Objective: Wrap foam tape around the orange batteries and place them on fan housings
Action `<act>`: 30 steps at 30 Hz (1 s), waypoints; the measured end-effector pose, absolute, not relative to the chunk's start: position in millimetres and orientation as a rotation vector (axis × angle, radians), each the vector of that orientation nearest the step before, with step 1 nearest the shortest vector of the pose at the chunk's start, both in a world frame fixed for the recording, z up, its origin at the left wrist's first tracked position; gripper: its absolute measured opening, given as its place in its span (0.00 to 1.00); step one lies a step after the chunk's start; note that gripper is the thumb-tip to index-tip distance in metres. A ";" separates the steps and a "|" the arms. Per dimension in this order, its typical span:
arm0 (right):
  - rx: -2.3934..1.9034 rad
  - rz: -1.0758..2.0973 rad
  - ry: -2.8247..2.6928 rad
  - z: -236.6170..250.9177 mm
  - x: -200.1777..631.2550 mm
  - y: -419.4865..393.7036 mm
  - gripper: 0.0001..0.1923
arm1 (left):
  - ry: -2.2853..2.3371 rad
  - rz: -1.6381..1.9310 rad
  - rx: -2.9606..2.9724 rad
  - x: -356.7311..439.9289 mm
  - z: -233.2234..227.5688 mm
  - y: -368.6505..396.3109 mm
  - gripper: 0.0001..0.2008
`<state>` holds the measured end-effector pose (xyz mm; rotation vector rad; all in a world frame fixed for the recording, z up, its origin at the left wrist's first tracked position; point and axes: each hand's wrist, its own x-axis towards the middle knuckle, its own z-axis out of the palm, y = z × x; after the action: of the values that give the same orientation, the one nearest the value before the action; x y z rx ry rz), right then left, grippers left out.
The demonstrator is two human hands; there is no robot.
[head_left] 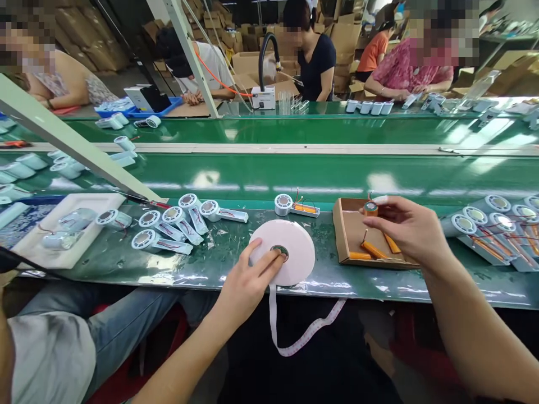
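Observation:
My left hand (255,278) rests on a flat white roll of tape (301,247), its fingertips pressed into the core hole. From the roll a loose strip of tape (275,331) hangs over the table edge and curls to the right. My right hand (408,227) pinches a small orange battery (370,209), its end facing up, over a shallow cardboard box (341,241). Several orange batteries (373,249) with thin wires lie inside that box. Between roll and box, farther back, sits a light-blue fan housing (283,203) with an orange battery in its handle.
Fan housings (168,219) lie in a group left of the roll; more with wires (499,221) stand at the right. A white tray (84,252) is at far left. Behind runs a green conveyor belt (261,174), with a slanted metal post (80,140). Several people work opposite; another sits at left.

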<state>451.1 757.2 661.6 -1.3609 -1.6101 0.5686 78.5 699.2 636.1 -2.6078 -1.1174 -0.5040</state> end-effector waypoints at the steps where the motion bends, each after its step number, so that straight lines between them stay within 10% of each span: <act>1: -1.308 0.646 -1.552 670.2 441.7 748.7 0.24 | -1.065 -0.473 -2.610 78.1 639.6 698.9 0.27; 11: -1.178 1.300 -1.449 657.8 358.1 724.7 0.15 | -0.808 -0.381 -2.598 80.7 680.3 705.0 0.20; 16: -0.895 1.104 -0.561 640.0 336.8 718.9 0.18 | -1.089 -0.635 -2.564 107.4 648.2 665.2 0.21; 23: -0.852 0.630 -0.733 675.7 431.0 730.7 0.14 | -1.278 -0.215 -2.926 46.9 622.4 690.5 0.35; 30: -1.081 0.840 -0.864 647.0 408.8 710.8 0.22 | -1.638 -0.153 -2.514 -45.1 644.7 838.6 0.15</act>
<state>408.8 710.8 647.0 -1.0808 -0.8637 0.8403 -45.1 838.6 644.7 -2.5141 -1.6375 -0.1526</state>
